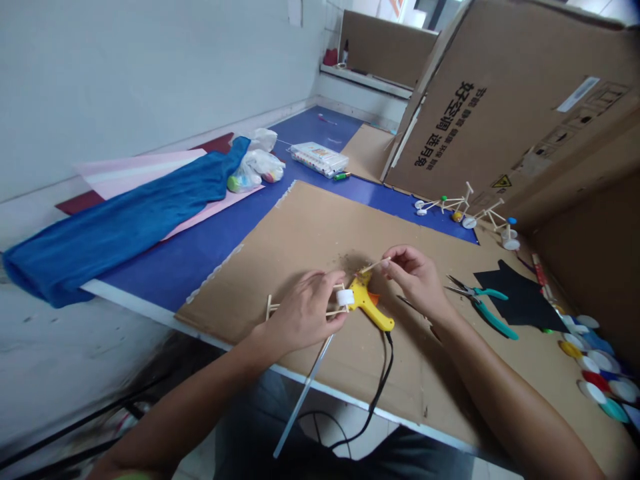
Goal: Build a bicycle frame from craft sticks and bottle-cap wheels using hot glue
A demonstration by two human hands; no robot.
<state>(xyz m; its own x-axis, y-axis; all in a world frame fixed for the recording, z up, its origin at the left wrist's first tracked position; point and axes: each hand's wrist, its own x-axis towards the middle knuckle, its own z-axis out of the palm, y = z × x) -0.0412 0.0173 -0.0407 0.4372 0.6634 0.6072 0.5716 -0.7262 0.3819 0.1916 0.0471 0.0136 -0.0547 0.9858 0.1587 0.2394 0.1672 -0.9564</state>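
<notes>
Head view: a small frame of pale wooden sticks [269, 308] with a white round cap [345, 297] lies partly under the left hand [307, 308], whose curled fingers grip it, the cap jutting past them. The right hand [416, 277] pinches a thin wooden stick [375, 265], its far end at a yellow glue gun [374, 315]; contact is unclear. Below, a cardboard sheet [320, 227] covers part of the blue bench [160, 277]. Teal-handled pliers [493, 320] lie to the right. Beyond stands a cardboard box [525, 87] printed "好空调 选月兔".

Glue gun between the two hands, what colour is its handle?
The handle is yellow, clearest in the head view.
</notes>
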